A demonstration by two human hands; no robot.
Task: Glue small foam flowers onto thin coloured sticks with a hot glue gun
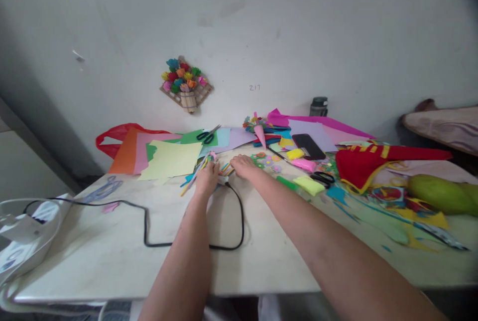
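My left hand [207, 176] is closed around several coloured paper strips [191, 179], whose blue, yellow and lilac ends stick out towards the lower left. Its fingertips are partly hidden. My right hand [242, 164] rests low over the table, fingers curled together, beside a small bundle of multicoloured strips [226, 167]. Whether the fingers grip that bundle is hidden. Small paper flowers [269, 160] lie just right of this hand. A black cable [242, 211] loops on the table beneath my forearms, its plug end near both hands.
Coloured paper sheets [170, 159] with black-handled scissors [207, 135] lie at the back left. To the right are a phone [308, 146], more scissors [322, 178], clay packs [309, 185], a red cloth [366, 164] and a green fruit [440, 194]. A power strip [22, 241] sits left.
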